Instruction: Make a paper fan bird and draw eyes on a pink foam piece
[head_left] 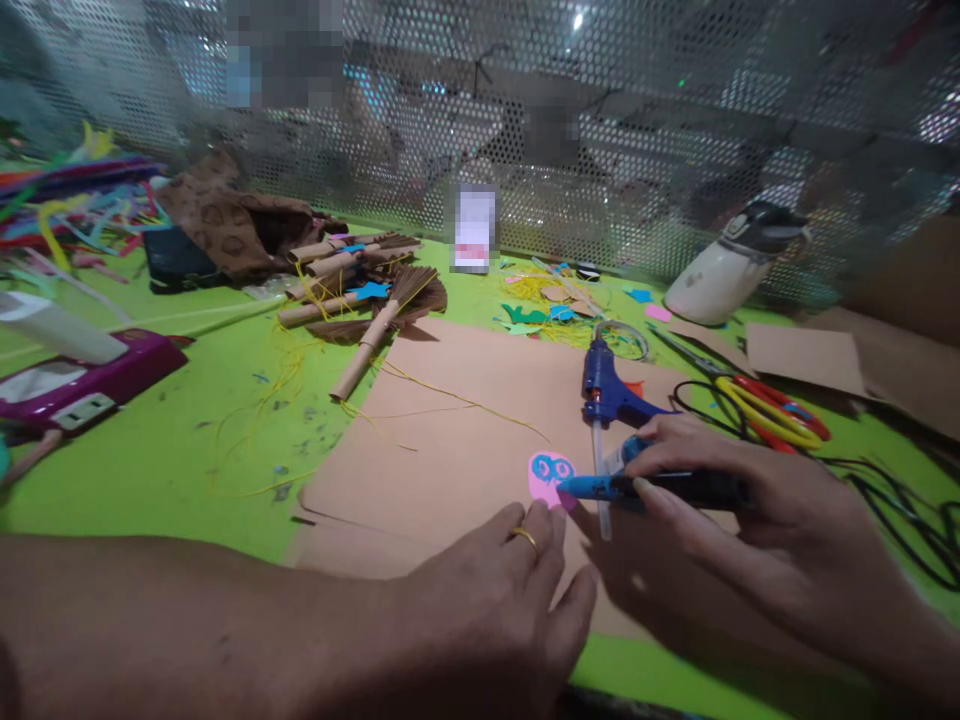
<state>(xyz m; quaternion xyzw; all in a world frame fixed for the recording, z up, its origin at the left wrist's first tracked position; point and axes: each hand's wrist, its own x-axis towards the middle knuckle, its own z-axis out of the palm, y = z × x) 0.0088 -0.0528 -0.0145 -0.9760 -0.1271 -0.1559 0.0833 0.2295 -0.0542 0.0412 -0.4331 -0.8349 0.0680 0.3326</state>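
A small pink paper cutout (544,486) lies on the brown cardboard (450,365), with two blue ringed eyes drawn on it. The fingertips of my left hand (517,590) rest along its lower edge, fingers stretched out, a gold ring on one of them. My right hand (757,520) is closed around a blue marker (589,487), its blue end at the right side of the cutout. A blue piece that looks like the cap (628,452) also shows by the right fingers. Just behind lies a blue glue gun (600,380), its clear glue stick reaching toward the marker.
Small brooms (367,350) with yellow string lie at the back left, near a purple power strip (90,385). Scissors (757,405) and black cable (915,520) lie right. A phone (474,230) and a black-and-white penguin-like container (727,265) stand by the perforated screen.
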